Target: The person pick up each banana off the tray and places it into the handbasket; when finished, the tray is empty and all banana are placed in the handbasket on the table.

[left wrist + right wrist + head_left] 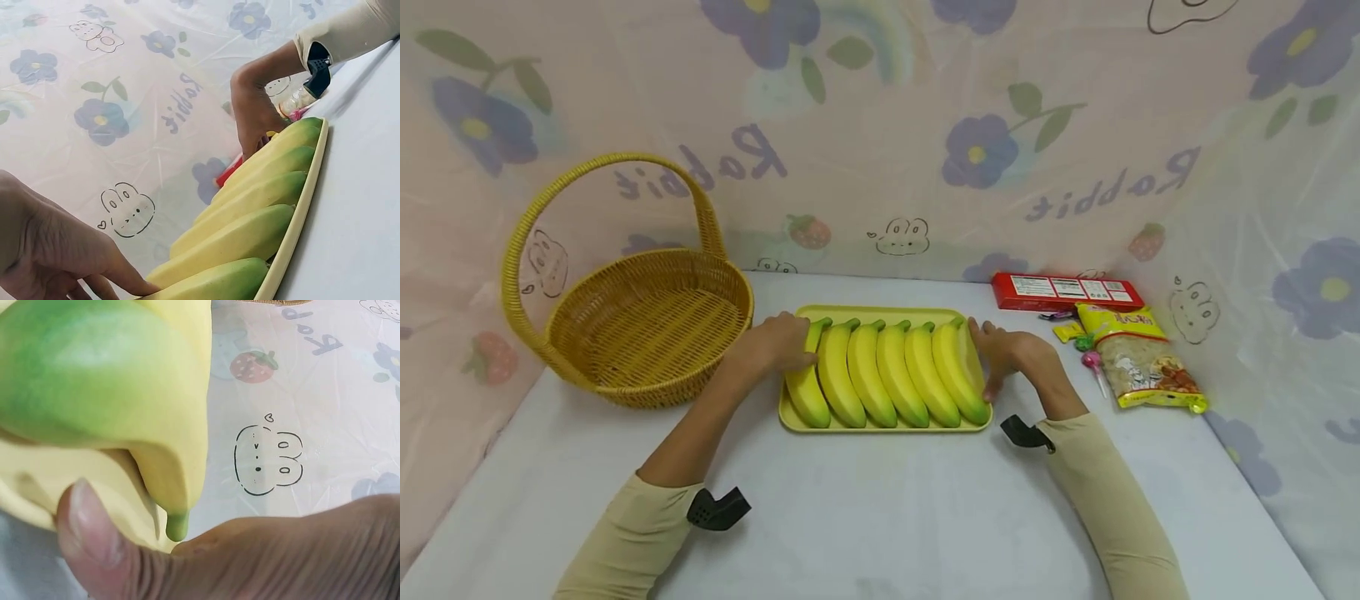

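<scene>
Several yellow bananas (pixel 867 375) with green tips lie side by side on a pale yellow tray (pixel 887 314). At the tray's left end, my left hand (pixel 778 340) grips the end, its thumb lying over the leftmost banana (pixel 806 392). In the left wrist view a digit of that hand (pixel 69 250) touches the nearest banana (pixel 215 281). My right hand (pixel 1006 350) holds the opposite end, thumb toward the front corner and fingers near the back. The right wrist view has the right thumb (pixel 94 531) against the tray's rim (pixel 28 509); the other fingers are hidden there.
A yellow wicker basket (pixel 647 387) with a tall handle stands left of the tray. To the right lie a red box (pixel 1067 292), a yellow snack bag (pixel 1150 362), a pink lollipop (pixel 1092 360) and small wrapped candies (pixel 1067 332). Patterned cloth (pixel 880 167) hangs behind the white table (pixel 887 508).
</scene>
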`<state>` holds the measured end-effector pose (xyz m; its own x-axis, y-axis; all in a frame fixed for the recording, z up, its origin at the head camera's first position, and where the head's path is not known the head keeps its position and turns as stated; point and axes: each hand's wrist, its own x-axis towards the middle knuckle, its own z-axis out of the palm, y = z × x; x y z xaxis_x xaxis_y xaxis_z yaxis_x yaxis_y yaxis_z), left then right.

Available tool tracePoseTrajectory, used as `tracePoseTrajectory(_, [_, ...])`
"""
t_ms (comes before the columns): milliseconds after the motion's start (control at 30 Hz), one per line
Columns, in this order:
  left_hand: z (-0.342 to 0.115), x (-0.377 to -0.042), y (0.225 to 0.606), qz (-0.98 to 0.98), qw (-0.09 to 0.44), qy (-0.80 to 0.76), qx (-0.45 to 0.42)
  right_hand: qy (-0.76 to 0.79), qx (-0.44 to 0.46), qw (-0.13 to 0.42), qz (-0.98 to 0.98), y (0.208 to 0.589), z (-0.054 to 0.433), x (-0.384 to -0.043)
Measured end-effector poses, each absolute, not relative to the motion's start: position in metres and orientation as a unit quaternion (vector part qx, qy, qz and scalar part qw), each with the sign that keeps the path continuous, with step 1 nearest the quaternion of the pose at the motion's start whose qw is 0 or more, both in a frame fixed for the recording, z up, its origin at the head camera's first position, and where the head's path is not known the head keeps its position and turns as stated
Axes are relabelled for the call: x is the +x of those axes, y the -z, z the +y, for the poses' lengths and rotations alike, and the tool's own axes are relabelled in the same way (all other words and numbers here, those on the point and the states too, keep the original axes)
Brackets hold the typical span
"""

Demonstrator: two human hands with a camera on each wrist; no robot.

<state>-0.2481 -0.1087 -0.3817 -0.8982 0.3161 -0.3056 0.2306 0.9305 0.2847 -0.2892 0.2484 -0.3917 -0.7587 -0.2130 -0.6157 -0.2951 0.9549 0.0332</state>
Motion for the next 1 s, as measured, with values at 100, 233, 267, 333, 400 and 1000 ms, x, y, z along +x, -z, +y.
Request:
tracePoseTrajectory(100, [-0.108, -0.246, 0.381, 0.965, 0.186, -0.114, 0.148, -0.063, -0.138, 0.325, 0.933, 0.394, 0.250, -0.288])
tracePoseTrajectory(233, [-0.109, -0.246, 0.382, 0.962, 0.195, -0.123, 0.143, -0.060, -0.143, 0.327, 0.932, 0.395, 0.250, -0.288])
tracePoseTrajectory(267, [-0.109, -0.247, 0.383, 0.962, 0.194, -0.130, 0.139, -0.062, -0.144, 0.326, 0.932, 0.394, 0.250, -0.288])
tracePoseTrajectory(333, [-0.108, -0.248, 0.383, 0.962, 0.190, -0.147, 0.129, -0.063, -0.143, 0.325, 0.933, 0.392, 0.249, -0.289])
tracePoseTrajectory(400, [-0.106, -0.248, 0.384, 0.963, 0.187, -0.159, 0.115, -0.064, -0.143, 0.325, 0.933, 0.390, 0.248, -0.289])
tracePoseTrajectory(1000, [-0.113, -0.243, 0.357, 0.968, 0.110, -0.183, 0.133, -0.062, -0.141, 0.327, 0.933, 0.390, 0.249, -0.289])
